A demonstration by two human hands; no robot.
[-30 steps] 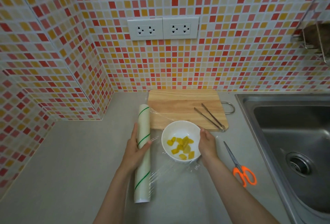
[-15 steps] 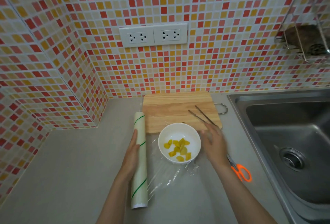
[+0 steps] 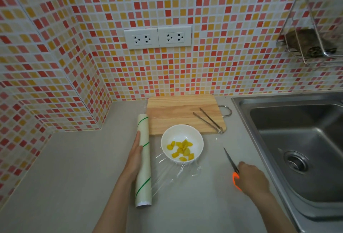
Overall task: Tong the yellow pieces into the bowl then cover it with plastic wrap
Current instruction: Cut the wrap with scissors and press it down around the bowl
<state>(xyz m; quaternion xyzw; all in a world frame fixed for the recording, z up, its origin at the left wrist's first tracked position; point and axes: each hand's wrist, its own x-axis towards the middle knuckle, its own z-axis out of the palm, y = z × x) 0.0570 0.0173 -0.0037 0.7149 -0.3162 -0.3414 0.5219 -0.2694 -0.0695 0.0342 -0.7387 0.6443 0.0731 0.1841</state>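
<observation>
White bowl [image 3: 182, 143] of yellow pieces [image 3: 181, 150] on plastic wrap sheet [image 3: 178, 171] between hands, left hand [image 3: 135, 155] flat against wrap roll [image 3: 143, 160], right hand [image 3: 249, 178] gripping orange-handled scissors [image 3: 232, 166], tongs [image 3: 208, 120] beyond

Mosaic-tiled walls [image 3: 222, 19] in red, yellow, white; twin sockets [image 3: 157, 37]; grey counter [image 3: 65, 167]; steel sink [image 3: 297, 149]; wire rack [image 3: 311, 47], contents unclear.

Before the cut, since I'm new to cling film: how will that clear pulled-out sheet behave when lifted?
The clear plastic sheet looks very thin and already wrinkled, so it will probably flop and cling to itself. The white bowl sits on it, likely pinning it. The green-striped roll might roll without the left hand.
</observation>
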